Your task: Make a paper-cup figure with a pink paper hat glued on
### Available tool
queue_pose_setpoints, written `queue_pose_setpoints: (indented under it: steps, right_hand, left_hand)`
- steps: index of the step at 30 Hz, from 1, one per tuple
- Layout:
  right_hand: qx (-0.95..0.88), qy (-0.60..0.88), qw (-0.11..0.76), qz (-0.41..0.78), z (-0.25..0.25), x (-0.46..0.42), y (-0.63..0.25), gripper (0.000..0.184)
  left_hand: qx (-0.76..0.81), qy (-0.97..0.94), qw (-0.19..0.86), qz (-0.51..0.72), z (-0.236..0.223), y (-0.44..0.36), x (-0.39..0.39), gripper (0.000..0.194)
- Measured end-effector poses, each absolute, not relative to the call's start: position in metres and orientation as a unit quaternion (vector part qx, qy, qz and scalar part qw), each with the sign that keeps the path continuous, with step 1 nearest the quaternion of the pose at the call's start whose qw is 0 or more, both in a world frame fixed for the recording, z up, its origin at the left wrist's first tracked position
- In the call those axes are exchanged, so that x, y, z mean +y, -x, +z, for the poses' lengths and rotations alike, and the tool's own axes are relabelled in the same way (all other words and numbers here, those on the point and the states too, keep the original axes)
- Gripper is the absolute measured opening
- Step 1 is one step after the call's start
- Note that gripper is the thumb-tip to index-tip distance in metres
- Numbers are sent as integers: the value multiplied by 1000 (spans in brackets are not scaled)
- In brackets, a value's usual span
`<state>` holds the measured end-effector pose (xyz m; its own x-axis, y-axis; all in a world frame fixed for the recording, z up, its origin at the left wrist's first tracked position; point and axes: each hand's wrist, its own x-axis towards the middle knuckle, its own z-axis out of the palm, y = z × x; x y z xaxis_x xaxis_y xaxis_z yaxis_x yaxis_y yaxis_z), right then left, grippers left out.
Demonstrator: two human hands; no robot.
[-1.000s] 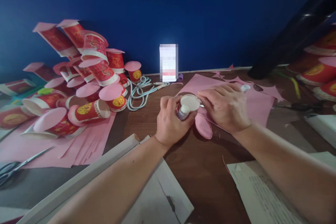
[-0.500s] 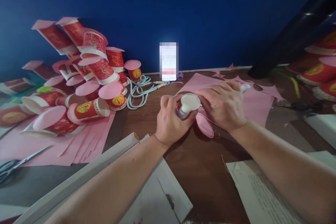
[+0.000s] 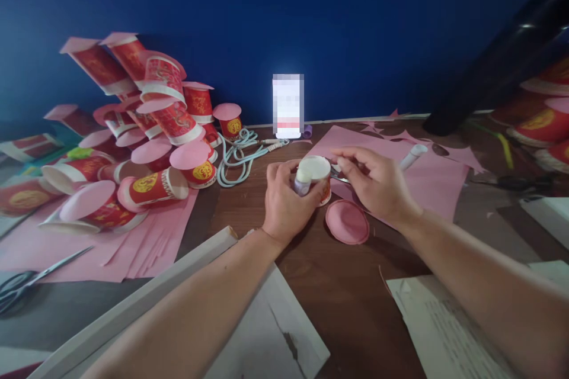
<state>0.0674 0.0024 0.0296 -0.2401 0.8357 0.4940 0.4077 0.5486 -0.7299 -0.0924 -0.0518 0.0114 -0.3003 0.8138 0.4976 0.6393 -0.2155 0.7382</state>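
Left hand (image 3: 288, 201) grips red paper cup (image 3: 315, 170), open end up, plus glue stick (image 3: 303, 180) against its rim. Right hand (image 3: 371, 180) half-curled by the cup, metallic object (image 3: 339, 175) at fingertips; can't tell if gripped. Pink paper disc (image 3: 347, 222) on brown table (image 3: 347, 284), nearer the wearer than the cup.

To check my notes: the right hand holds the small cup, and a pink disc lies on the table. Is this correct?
The hand is wrong: in the head view, the left hand holds the small cup, and a pink disc lies on the table.
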Motion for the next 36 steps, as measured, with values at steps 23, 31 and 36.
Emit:
queue_pose_setpoints:
  steps: [23,31,36]
  right_hand:
    - [-784,440,435,57,15,-8,-59,25]
    - [-792,442,420,12,14,-10,-60,24]
    - [-798,457,392,31,11,-10,-61,28]
  left_hand:
    - [628,-596,87,493,15,89,-57,40]
    - [632,-593,85,491,15,88,-57,41]
    - [634,-592,82,491,14,89,-56,41]
